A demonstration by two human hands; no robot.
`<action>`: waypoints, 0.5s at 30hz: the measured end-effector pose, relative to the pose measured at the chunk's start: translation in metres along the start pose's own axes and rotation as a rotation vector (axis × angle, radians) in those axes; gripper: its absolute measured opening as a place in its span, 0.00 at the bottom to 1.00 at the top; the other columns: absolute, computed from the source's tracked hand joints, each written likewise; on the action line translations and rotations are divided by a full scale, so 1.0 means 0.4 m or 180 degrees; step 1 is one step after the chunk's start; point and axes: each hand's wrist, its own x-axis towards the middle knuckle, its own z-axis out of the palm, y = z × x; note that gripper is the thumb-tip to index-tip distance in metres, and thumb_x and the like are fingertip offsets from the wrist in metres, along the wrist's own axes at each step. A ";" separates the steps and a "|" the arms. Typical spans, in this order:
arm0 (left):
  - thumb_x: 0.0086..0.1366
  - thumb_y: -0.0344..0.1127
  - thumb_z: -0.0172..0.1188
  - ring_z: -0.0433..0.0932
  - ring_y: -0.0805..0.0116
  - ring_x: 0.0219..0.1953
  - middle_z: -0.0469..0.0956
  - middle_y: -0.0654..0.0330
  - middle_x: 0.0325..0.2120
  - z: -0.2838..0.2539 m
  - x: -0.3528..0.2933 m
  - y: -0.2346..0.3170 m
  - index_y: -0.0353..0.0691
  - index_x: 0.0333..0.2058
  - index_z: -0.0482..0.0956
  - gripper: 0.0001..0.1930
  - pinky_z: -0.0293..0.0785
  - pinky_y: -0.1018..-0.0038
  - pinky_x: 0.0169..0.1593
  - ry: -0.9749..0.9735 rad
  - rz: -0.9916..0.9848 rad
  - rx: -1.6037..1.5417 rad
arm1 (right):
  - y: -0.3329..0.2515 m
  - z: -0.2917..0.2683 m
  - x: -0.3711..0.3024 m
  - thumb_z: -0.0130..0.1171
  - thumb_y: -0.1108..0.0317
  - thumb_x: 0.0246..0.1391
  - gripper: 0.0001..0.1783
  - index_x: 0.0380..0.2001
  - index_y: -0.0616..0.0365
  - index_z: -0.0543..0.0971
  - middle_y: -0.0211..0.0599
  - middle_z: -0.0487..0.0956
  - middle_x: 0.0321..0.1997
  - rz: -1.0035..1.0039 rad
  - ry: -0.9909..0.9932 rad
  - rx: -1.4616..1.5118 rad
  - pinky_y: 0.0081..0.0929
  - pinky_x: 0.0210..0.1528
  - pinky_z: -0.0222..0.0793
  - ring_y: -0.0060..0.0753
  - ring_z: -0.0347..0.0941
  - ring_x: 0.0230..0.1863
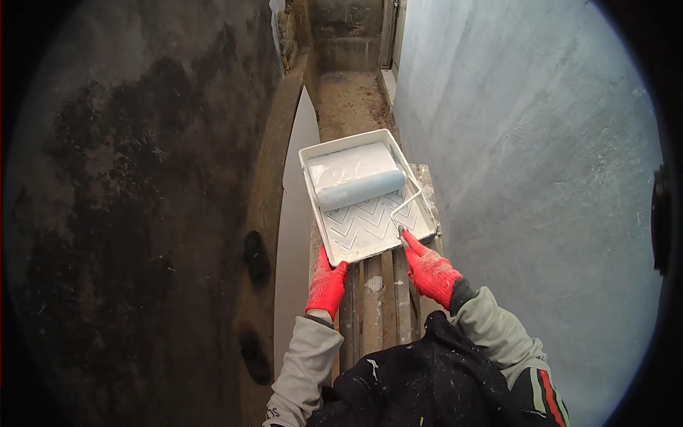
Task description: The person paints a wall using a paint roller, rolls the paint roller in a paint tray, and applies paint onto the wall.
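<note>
Dipped, seemingly; not lifted out

A slatted wooden worktop [366, 313] ran beneath the red-gloved left fingers [326, 274], which gripped a white rectangular plastic tray [356, 238]. Inside, ahead of them, lay a pale-blue cylindrical roller [361, 191], handle [401, 230] clasped by red-gloved right fingers [416, 249].

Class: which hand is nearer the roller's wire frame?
Right. The right hand is at the near end of the frame; the left hand holds the near left corner of the tray, farther off.
</note>
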 end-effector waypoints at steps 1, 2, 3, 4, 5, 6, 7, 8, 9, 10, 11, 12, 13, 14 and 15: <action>0.65 0.27 0.57 0.72 0.74 0.35 0.75 0.61 0.45 0.001 -0.008 0.005 0.42 0.65 0.60 0.30 0.73 0.75 0.38 -0.0021 -0.0166 -0.0092 | -0.005 0.005 -0.030 0.52 0.75 0.53 0.15 0.45 0.67 0.72 0.55 0.69 0.59 0.0087 0.0018 0.0197 0.39 0.35 0.74 0.44 0.76 0.31; 0.65 0.27 0.57 0.71 0.75 0.34 0.75 0.61 0.45 0.000 -0.012 0.011 0.42 0.64 0.60 0.29 0.73 0.75 0.37 -0.0010 -0.0119 -0.0091 | -0.011 0.007 -0.063 0.48 0.74 0.57 0.17 0.51 0.65 0.71 0.50 0.71 0.59 0.0174 0.0042 0.0387 0.34 0.29 0.73 0.37 0.73 0.25; 0.65 0.27 0.56 0.71 0.75 0.33 0.75 0.61 0.44 0.000 -0.015 0.015 0.42 0.64 0.60 0.29 0.73 0.76 0.37 -0.0027 -0.0126 -0.0142 | -0.022 0.006 -0.102 0.46 0.72 0.60 0.20 0.55 0.61 0.69 0.47 0.72 0.55 0.0480 -0.0056 0.0668 0.31 0.25 0.71 0.32 0.71 0.22; 0.65 0.27 0.56 0.70 0.76 0.33 0.75 0.62 0.44 0.001 -0.015 0.018 0.42 0.64 0.60 0.29 0.72 0.76 0.36 -0.0073 -0.0124 -0.0274 | -0.037 0.002 -0.136 0.44 0.71 0.62 0.22 0.60 0.57 0.67 0.43 0.73 0.51 0.0357 0.0161 0.0771 0.28 0.21 0.70 0.27 0.69 0.19; 0.65 0.27 0.56 0.72 0.74 0.35 0.75 0.61 0.45 0.002 -0.012 0.019 0.43 0.64 0.60 0.29 0.73 0.75 0.39 -0.0033 -0.0082 -0.0226 | -0.058 -0.006 -0.177 0.43 0.69 0.64 0.25 0.64 0.52 0.65 0.40 0.75 0.42 0.0454 0.0252 0.0968 0.26 0.20 0.69 0.24 0.68 0.19; 0.65 0.27 0.56 0.73 0.72 0.37 0.75 0.60 0.46 0.003 -0.011 0.017 0.43 0.64 0.60 0.29 0.73 0.74 0.41 -0.0021 -0.0041 -0.0256 | -0.069 -0.022 -0.201 0.44 0.69 0.63 0.25 0.64 0.51 0.65 0.41 0.75 0.42 0.1162 -0.0003 0.1349 0.27 0.22 0.69 0.27 0.68 0.20; 0.65 0.27 0.56 0.74 0.70 0.39 0.75 0.58 0.47 0.004 -0.010 0.012 0.43 0.64 0.60 0.29 0.73 0.73 0.43 -0.0037 -0.0051 -0.0354 | -0.082 -0.035 -0.224 0.45 0.69 0.63 0.25 0.63 0.51 0.65 0.42 0.75 0.42 0.1392 0.0044 0.1672 0.29 0.23 0.69 0.29 0.69 0.22; 0.65 0.27 0.56 0.75 0.67 0.42 0.75 0.57 0.48 0.006 -0.005 0.007 0.43 0.65 0.60 0.30 0.72 0.72 0.46 0.0036 0.0160 -0.0120 | -0.093 -0.053 -0.252 0.47 0.71 0.61 0.22 0.59 0.55 0.68 0.47 0.74 0.50 0.2250 -0.0256 0.2190 0.32 0.26 0.71 0.37 0.72 0.25; 0.65 0.27 0.56 0.75 0.64 0.46 0.75 0.55 0.50 0.007 0.000 0.000 0.42 0.65 0.60 0.30 0.72 0.71 0.49 0.0081 0.0324 0.0045 | -0.100 -0.063 -0.266 0.45 0.67 0.63 0.26 0.65 0.47 0.62 0.40 0.73 0.37 0.2620 -0.0497 0.2534 0.29 0.25 0.69 0.30 0.70 0.23; 0.65 0.27 0.56 0.75 0.62 0.50 0.74 0.53 0.51 0.008 0.004 -0.008 0.42 0.65 0.60 0.30 0.71 0.69 0.52 0.0109 0.0292 0.0154 | -0.109 -0.070 -0.277 0.42 0.64 0.66 0.30 0.71 0.39 0.56 0.33 0.72 0.24 0.2599 -0.0604 0.2543 0.26 0.23 0.68 0.23 0.67 0.20; 0.65 0.27 0.57 0.74 0.60 0.52 0.74 0.52 0.53 0.010 0.006 -0.017 0.41 0.65 0.59 0.30 0.69 0.69 0.54 0.0137 0.0509 0.0192 | -0.111 -0.069 -0.275 0.42 0.64 0.66 0.30 0.71 0.39 0.56 0.34 0.73 0.24 0.2091 -0.0488 0.2003 0.27 0.26 0.69 0.24 0.68 0.21; 0.65 0.28 0.57 0.72 0.58 0.55 0.73 0.51 0.54 0.011 0.005 -0.027 0.40 0.65 0.59 0.31 0.67 0.68 0.57 0.0153 0.0527 0.0171 | -0.114 -0.064 -0.272 0.42 0.64 0.67 0.30 0.71 0.38 0.56 0.36 0.73 0.24 0.1533 -0.0330 0.1604 0.29 0.29 0.70 0.25 0.69 0.22; 0.64 0.28 0.58 0.71 0.57 0.58 0.72 0.50 0.55 0.012 0.005 -0.035 0.39 0.65 0.59 0.31 0.66 0.67 0.59 0.0175 0.0540 0.0150 | -0.114 -0.057 -0.265 0.42 0.64 0.67 0.30 0.71 0.38 0.56 0.38 0.74 0.25 0.1443 -0.0330 0.1407 0.31 0.31 0.71 0.27 0.71 0.24; 0.64 0.28 0.58 0.72 0.58 0.57 0.72 0.50 0.55 0.011 0.006 -0.040 0.38 0.65 0.58 0.31 0.67 0.68 0.57 0.0153 0.0497 0.0112 | -0.113 -0.049 -0.258 0.42 0.63 0.67 0.30 0.71 0.37 0.56 0.40 0.75 0.26 0.1356 -0.0324 0.1209 0.33 0.34 0.72 0.29 0.72 0.25; 0.64 0.28 0.58 0.72 0.59 0.55 0.72 0.51 0.54 0.010 0.009 -0.043 0.37 0.65 0.58 0.32 0.68 0.69 0.56 0.0131 0.0469 0.0073 | -0.112 -0.041 -0.247 0.42 0.63 0.67 0.30 0.71 0.36 0.56 0.42 0.76 0.27 0.1729 -0.0456 0.1208 0.35 0.37 0.72 0.33 0.73 0.27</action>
